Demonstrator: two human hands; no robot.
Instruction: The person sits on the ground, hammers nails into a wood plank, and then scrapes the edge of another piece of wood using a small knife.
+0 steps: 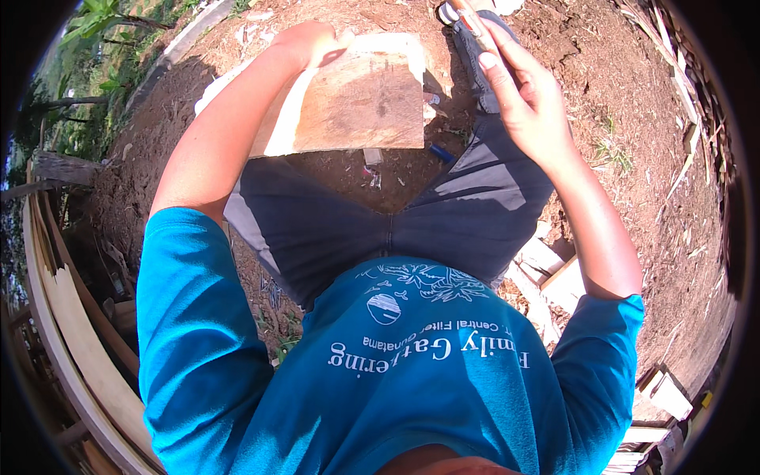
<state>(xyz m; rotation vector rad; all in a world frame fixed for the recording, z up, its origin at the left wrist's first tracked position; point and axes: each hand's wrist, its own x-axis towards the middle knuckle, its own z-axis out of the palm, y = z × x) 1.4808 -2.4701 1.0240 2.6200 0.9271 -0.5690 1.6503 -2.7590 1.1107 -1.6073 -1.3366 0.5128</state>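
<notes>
A flat wooden board (348,107) is tilted up between my spread legs, with a pale sunlit band along its left side. My left hand (310,46) is closed on its far upper edge, thumb lying toward the board's top. To the right of the board, my right hand (532,99) is raised, its thumb and fingers around a slim reddish-brown stick-like thing (473,25). The far end of that thing runs out of the picture, so its kind is hidden. The right hand is apart from the board.
Below the board, a small wood block (372,157) and a blue cylindrical thing (442,153) lie on the soil. Long planks (87,317) curve along the left. Wood offcuts (564,281) are beside my right hip. Bare brown ground (665,190) with chips stretches right; plants grow at the far left.
</notes>
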